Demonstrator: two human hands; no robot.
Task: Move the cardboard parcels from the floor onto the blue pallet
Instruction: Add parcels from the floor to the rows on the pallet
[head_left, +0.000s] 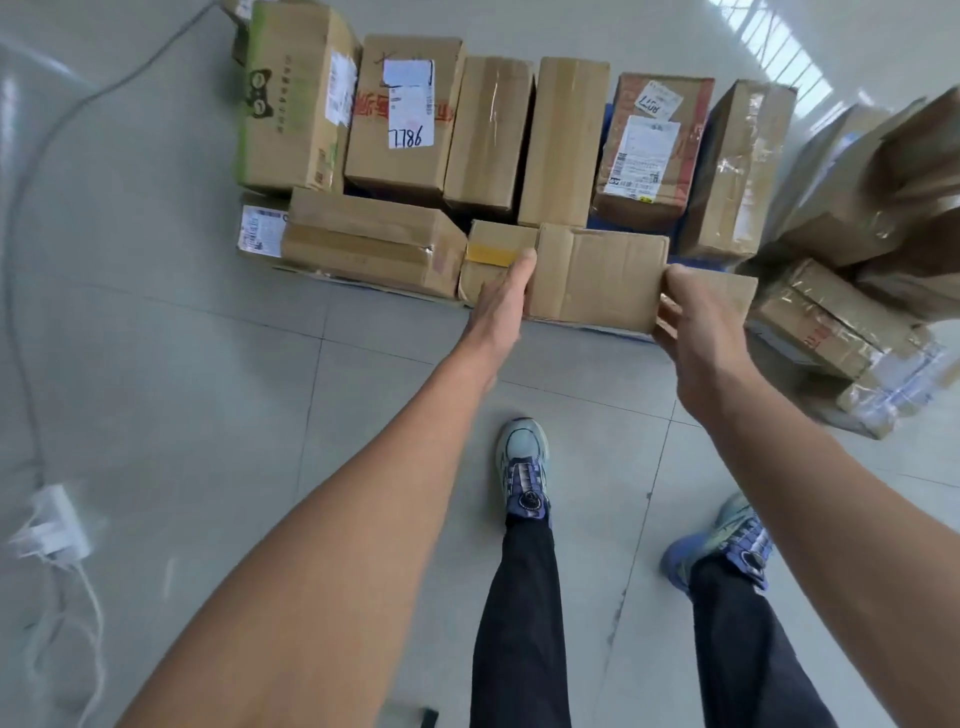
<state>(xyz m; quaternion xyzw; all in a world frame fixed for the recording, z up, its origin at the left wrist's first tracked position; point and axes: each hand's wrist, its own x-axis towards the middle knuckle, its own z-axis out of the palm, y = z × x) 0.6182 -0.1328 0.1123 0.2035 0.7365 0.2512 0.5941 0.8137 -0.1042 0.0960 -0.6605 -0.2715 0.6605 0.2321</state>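
My left hand (501, 306) presses flat on one end of the plain cardboard parcel (597, 275); my right hand (696, 332) curls round the other edge. I judge it light and stiff, so squeezing the ends should do.

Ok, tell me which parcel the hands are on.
The plain brown parcel at the front middle, the only one between both hands: the left hand lies flat against its left side, the right hand grips its right end.
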